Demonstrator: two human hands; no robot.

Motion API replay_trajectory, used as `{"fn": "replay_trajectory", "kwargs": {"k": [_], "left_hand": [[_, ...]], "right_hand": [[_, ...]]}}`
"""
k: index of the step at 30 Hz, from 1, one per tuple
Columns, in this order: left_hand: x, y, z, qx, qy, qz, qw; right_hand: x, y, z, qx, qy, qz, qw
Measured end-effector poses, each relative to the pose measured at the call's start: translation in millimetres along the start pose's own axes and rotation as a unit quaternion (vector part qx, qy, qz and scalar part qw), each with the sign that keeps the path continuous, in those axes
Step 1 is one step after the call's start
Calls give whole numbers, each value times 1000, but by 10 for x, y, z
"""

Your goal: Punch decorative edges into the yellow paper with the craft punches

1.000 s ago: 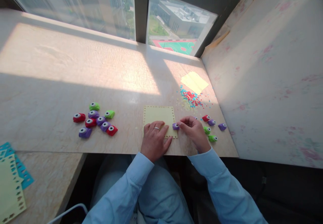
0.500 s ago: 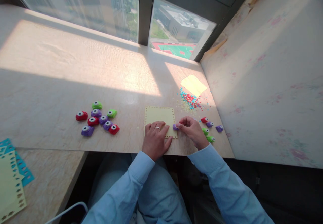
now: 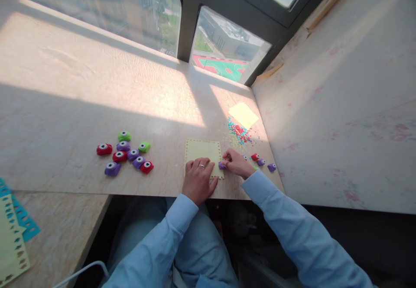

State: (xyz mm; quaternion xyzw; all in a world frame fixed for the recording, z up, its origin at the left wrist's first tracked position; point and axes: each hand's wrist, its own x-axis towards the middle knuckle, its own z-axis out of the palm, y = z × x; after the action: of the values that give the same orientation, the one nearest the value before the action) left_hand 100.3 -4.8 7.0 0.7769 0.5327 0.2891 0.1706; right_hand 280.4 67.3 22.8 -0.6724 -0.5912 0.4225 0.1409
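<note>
A pale yellow sheet of paper (image 3: 202,150) with small holes punched along its edges lies near the front edge of the ledge. My left hand (image 3: 199,179) rests flat on its lower part, fingers spread, a ring on one finger. At the sheet's right edge, my right hand (image 3: 236,163) is closed on a small purple craft punch (image 3: 222,165), held between thumb and fingers. The fingers partly cover the punch. Just right of that hand sit a red punch (image 3: 255,156) and purple punches (image 3: 272,167); a green one is mostly hidden behind my wrist.
Several red, purple and green punches (image 3: 133,154) stand grouped on the left. Confetti (image 3: 239,134) in red, blue and yellow is scattered by yellow paper (image 3: 244,115). Punched yellow (image 3: 13,240) and blue sheets (image 3: 30,226) lie lower left. A flowered wall (image 3: 341,140) bounds the right; windows rise behind.
The view has shifted and tilted slightly. My right forearm has swung further right, covering more of the green punches. Both hands keep their places on the sheet and the purple punch.
</note>
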Motion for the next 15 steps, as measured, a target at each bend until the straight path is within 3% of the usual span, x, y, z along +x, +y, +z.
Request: {"fn": "replay_trajectory", "kwargs": {"k": [15], "left_hand": [[-5, -17, 0, 14, 0, 12, 1000]], "right_hand": [[-16, -112, -16, -37, 26, 42, 998]]}}
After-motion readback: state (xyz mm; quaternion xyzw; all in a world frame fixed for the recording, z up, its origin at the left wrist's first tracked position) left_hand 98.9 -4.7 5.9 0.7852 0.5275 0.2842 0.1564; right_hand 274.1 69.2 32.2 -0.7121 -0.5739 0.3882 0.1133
